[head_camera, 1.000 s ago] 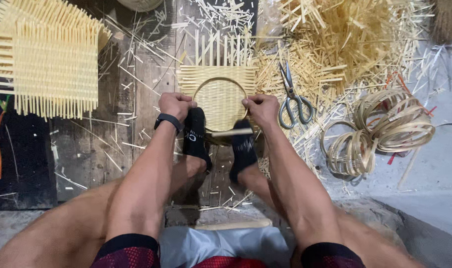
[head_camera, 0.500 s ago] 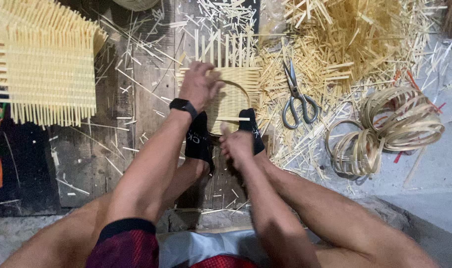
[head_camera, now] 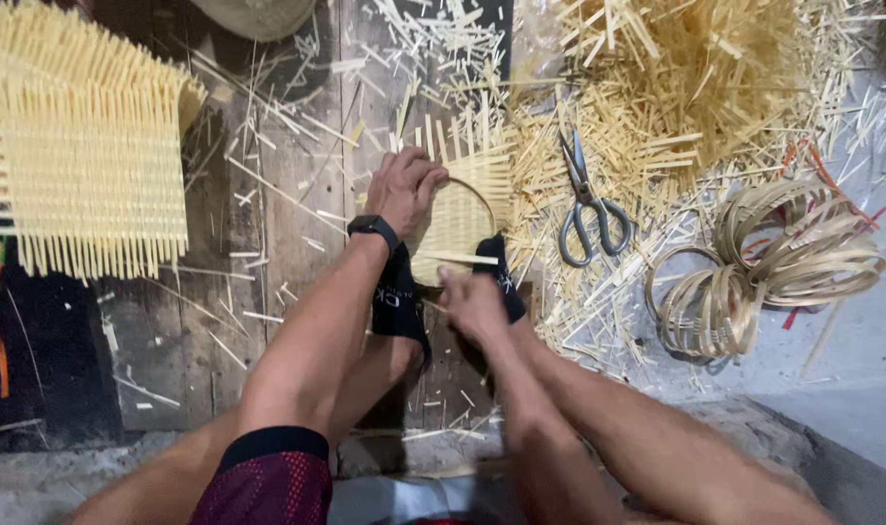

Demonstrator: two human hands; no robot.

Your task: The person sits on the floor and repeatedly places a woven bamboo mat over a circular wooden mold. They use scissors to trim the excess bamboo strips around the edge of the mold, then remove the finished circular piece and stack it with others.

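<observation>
Rough wooden floor planks (head_camera: 287, 194), littered w/ split bamboo bits, lay under everything. Small woven bamboo piece (head_camera: 467, 209) w/ its round hoop sat straight ahead of the person, pinned between both feet. Left hand (head_camera: 404, 185) was closed over its upper-left rim, nearer the hoop; right hand (head_camera: 470, 303) pinched at the near edge, but what it held I couldn't tell. Scissors (head_camera: 584, 204) lay just to the right.

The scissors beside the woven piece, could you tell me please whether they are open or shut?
Shut. The scissors lie flat on the bamboo strips with both blades together in one point; neither hand touches them.
</observation>
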